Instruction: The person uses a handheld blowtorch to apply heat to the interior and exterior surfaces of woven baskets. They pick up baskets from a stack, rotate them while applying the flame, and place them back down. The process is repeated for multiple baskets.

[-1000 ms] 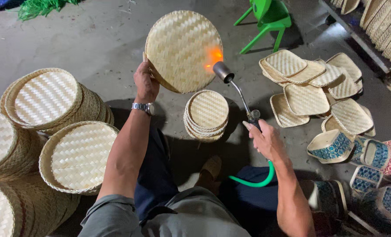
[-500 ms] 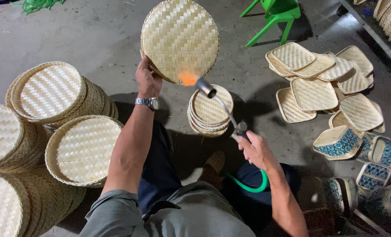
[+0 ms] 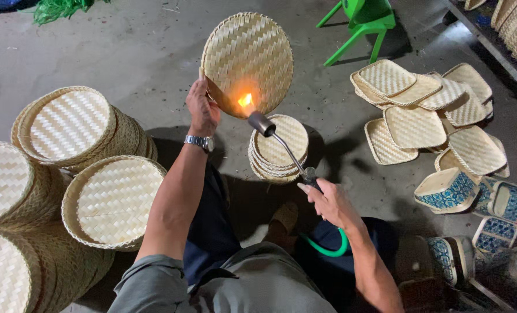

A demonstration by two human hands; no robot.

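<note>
Change since earlier: torch nozzle and flame had slid from the right edge of the round woven tray to its lower left rim, close to the holding fingers; the right hand had drawn in nearer the body.
Left hand: left hand (image 3: 202, 109) was clamped on the lower left rim of the round woven tray (image 3: 248, 61), holding it tilted up off the concrete floor (image 3: 125, 52); a wristwatch (image 3: 200, 142) sat on that wrist.
Right hand: right hand (image 3: 328, 201) was closed around the handle of the gas torch (image 3: 283, 147), nozzle pointing up and left.
Flame: flame (image 3: 245, 101) was licking the tray's lower rim, just beside the left hand.
Hose: green hose (image 3: 328, 248) curled from under the right hand toward the person's lap.
Tray position: held in the air above the floor's middle, ahead of the knees, over a small stack of round trays (image 3: 284, 148) on the floor.
Left side of floor: large round basket stacks (image 3: 67, 124) stood crowded along the left edge.
Right side of floor: flat squarish woven trays (image 3: 415, 104) lay overlapping; patterned blue and pink baskets (image 3: 450, 191) stood near the right edge.
Far edge: green plastic stool (image 3: 363, 20) stood at the top.
</note>
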